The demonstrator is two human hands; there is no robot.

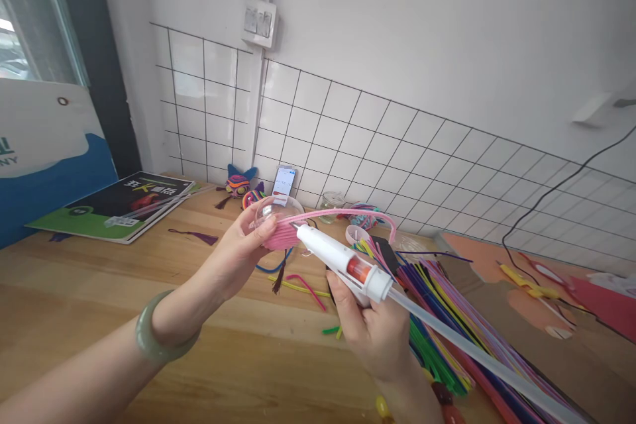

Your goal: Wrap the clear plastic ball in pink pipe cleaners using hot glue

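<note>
My left hand (pixel 246 232) holds up a clear plastic dome (pixel 293 204), its fingers and thumb closed around the side. Pink pipe cleaner (pixel 281 237) wraps the lower part of the dome in close rows. A loose pink length (pixel 348 212) arcs off to the right and bends down at its tip. In my right hand (pixel 380 334) is a white hot glue gun (pixel 322 250), pointed left. Its nozzle is at the pink rows, close to my left thumb; whether it touches them I cannot tell. A long translucent glue stick (pixel 477 344) sticks out of the gun's back.
Bundled coloured pipe cleaners (pixel 447 305) lie at the right. Behind my hands are a phone (pixel 284 182), a glass jar (pixel 332 205) and a pipe-cleaner animal head (pixel 238 182). A book (pixel 119 205) lies left; yellow-handled pliers (pixel 529 283) and a black cable (pixel 536 212) are right.
</note>
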